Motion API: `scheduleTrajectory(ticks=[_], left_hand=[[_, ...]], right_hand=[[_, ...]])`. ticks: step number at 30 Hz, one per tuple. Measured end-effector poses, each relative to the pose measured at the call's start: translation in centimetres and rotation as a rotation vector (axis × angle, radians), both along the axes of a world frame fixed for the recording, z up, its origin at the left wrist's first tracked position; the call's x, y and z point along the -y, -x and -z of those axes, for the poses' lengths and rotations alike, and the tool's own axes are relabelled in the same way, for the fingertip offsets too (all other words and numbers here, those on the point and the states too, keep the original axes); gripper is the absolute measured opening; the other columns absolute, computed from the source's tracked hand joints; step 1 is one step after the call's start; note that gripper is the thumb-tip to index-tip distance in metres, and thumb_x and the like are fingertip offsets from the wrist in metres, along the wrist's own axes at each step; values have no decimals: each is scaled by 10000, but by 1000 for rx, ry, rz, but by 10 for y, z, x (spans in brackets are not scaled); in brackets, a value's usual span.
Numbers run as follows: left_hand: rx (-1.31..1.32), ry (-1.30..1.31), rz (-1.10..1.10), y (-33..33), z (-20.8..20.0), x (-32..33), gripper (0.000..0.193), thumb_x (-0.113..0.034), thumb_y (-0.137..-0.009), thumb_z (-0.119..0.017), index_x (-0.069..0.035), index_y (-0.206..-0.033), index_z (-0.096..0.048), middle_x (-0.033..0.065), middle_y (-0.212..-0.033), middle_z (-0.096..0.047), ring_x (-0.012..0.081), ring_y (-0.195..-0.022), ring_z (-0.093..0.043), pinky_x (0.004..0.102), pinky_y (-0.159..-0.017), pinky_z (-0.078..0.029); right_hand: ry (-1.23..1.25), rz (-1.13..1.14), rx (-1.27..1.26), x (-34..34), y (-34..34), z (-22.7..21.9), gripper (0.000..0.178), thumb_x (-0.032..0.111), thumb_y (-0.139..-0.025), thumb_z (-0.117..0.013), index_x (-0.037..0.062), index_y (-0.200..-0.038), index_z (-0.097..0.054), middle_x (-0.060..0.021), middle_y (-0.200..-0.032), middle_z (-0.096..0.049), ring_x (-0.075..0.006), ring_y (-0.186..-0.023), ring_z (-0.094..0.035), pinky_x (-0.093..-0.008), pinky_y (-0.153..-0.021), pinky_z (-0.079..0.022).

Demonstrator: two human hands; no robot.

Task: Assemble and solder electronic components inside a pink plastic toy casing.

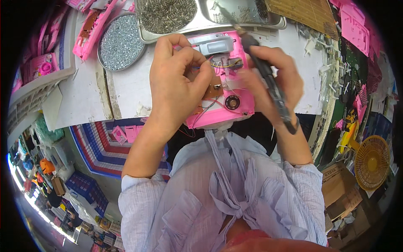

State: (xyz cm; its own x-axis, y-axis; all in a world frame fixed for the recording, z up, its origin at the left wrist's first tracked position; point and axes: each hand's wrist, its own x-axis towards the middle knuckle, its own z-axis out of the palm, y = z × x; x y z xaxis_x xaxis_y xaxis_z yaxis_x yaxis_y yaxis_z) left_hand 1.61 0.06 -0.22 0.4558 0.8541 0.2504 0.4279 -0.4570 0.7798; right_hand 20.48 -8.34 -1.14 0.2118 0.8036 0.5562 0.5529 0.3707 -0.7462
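Observation:
A pink plastic toy housing (222,117) lies open in front of me, with a round black speaker (232,102), a brown circuit board (213,89), thin coloured wires and a grey plastic part (216,45) in it. My left hand (178,75) is over its left side, thumb and fingers pinched together; what they hold is hidden. In my right hand (279,80), slightly blurred, is a long black-handled tool (266,69) resembling a screwdriver. Its thin shaft points up and left, over the metal tray (277,23).
The metal tray holds many small screws (166,14) and springs (239,12). Beside it stands a round dish of silvery pins (121,42). More pink parts (92,31) lie at the left, a white crate (46,80) beyond. Loose bits (331,80) and a yellow fan (372,163) are at right.

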Motion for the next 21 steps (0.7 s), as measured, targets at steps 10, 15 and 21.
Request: scheduleTrajectory(ticks=[10, 15, 21], left_hand=[[23, -50, -20, -2, 6, 1, 82, -42, -765, -744, -22, -764, -665, 110, -1003, -559, 213, -731, -585, 327, -623, -495], [30, -37, -29, -3, 4, 2, 85, -37, -762, -738, -15, -751, -656, 110, -990, -557, 219, -734, -583, 328, -619, -493], [39, -97, -20, -3, 7, 1, 91, -30, -766, -736, -12, -745, -650, 108, -983, -553, 206, -710, -574, 322, -607, -489]], right_hand=[[-57, -188, 72, 24, -27, -16, 326, 0, -728, -816, 11, -996, -631, -48, -652, -602, -160, -510, -550, -268, -455, -401], [-37, -247, 178, 27, -20, -18, 348, -58, -709, -769, -2, -1009, -600, -78, -673, -588, -210, -536, -544, -315, -495, -417], [-49, -278, 197, 23, -18, -14, 363, -83, -691, -767, -20, -1005, -597, -94, -683, -596, -219, -538, -553, -315, -496, -419]])
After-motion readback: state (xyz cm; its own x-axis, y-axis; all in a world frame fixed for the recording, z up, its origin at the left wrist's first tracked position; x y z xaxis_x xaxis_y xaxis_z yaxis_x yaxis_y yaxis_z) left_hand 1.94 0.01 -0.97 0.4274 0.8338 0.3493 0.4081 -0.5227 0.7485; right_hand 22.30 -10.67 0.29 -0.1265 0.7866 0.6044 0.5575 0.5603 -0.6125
